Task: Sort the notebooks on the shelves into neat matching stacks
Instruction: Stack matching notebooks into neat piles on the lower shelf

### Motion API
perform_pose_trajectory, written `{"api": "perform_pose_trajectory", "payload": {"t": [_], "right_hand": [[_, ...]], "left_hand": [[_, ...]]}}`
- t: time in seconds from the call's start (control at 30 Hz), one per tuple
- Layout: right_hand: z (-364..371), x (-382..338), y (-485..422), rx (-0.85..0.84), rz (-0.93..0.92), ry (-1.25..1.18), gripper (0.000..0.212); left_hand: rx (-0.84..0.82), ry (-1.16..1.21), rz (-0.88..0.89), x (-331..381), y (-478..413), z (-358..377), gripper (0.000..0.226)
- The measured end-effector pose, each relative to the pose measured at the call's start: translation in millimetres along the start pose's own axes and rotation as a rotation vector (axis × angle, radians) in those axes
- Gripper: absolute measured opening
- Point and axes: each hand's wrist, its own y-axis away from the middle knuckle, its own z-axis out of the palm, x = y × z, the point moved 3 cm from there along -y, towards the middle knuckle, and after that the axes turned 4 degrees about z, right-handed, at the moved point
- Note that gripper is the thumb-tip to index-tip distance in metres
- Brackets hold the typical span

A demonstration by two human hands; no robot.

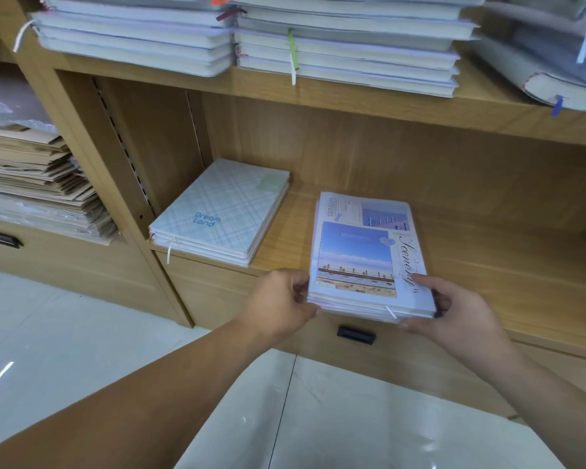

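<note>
The scenery stack [366,262] lies at the front edge of the lower shelf [487,252], long axis running away from me, straight ahead between my hands: left hand [278,302] pinches its near-left corner, right hand [454,316] clamps its near-right corner, equally close. Its cover reads "WIND" and "Scenery"; the plaid stack [220,211], further left, reads "Dream Land".

The plaid notebook [224,211] on the left carried "Dream Land" in blue letters, two lines set aslant on its cover. On the top cover of the photo-cover stack [362,255] to its right I read "WIND" in bold capitals, turned sideways near the far left corner, and "Scenery" in dark script running along the right edge. The smaller print on that cover was too fine for me to read.
</note>
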Motion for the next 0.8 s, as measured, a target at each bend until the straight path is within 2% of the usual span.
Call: {"api": "perform_pose_trajectory", "payload": {"t": [0.2,0.4,0.47,0.67,0.8], "right_hand": [[-5,2,-1,-0.010,-0.001,-0.056,0.078],[-5,-4,2,-0.049,-0.019,-0.078,0.079],[-8,-6,1,-0.070,-0.030,-0.110,0.073],[-10,-6,-2,-0.186,0.085,-0.155,0.031],[-6,-8,-4,-0.160,0.065,-0.094,0.032]], "left_hand": [[0.049,-0.187,0.102,1,-1,6,0.013],[0.003,-0.093,0.026,8,1,-1,0.024],[-0.031,-0.092,-0.027,7,1,-1,0.021],[-0.072,-0.051,-0.104,9,-5,-3,0.022],[-0.127,-0.213,-0.083,18,-9,-2,0.025]]}}
